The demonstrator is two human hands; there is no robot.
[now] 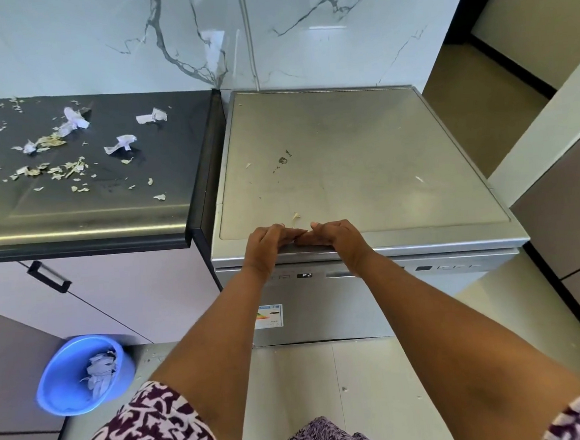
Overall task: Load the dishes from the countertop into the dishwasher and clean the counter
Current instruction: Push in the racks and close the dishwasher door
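A silver freestanding dishwasher [360,166] stands right of the black countertop [85,213], its door closed and its panel showing "P2". My left hand [266,245] and my right hand [334,239] rest side by side on the front top edge of the dishwasher, fingers pointing inward and flat, fingertips nearly touching. Neither hand holds anything. Torn paper scraps [120,144] and food crumbs [68,168] are scattered over the countertop. No dishes are in view.
A blue bin [63,390] holding crumpled paper sits on the floor at lower left, below a white cabinet door with a black handle [49,276]. A marble wall runs behind. A few crumbs lie on the dishwasher top. Tiled floor extends in front.
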